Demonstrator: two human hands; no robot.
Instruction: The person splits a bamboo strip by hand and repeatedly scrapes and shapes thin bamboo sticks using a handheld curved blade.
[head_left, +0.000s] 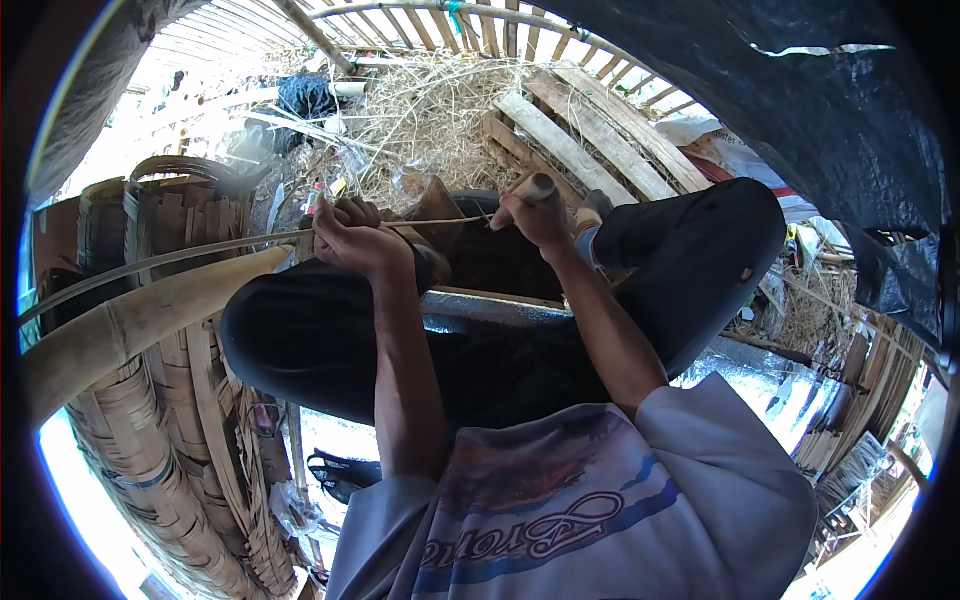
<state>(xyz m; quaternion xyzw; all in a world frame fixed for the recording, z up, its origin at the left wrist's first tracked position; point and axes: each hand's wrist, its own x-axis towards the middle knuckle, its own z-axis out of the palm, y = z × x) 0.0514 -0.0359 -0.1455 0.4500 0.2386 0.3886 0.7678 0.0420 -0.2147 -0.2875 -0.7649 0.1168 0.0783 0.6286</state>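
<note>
The thin strip (250, 240) ran from the left edge of view to between the two hands. The left hand's (350, 235) fingers were curled around it; the right hand (532, 215) gripped a round-ended handle (541, 187). Open room lay between the fists. A thick bamboo pole (150, 315) crowded the left knee (300, 305); straw (440, 100) and boards (570, 140) spread beyond.

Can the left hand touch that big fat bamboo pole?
Probably yes. The left hand is near one end of the thick bamboo pole and nothing seems to block it, though its grip on the thin strip might need loosening.
</note>
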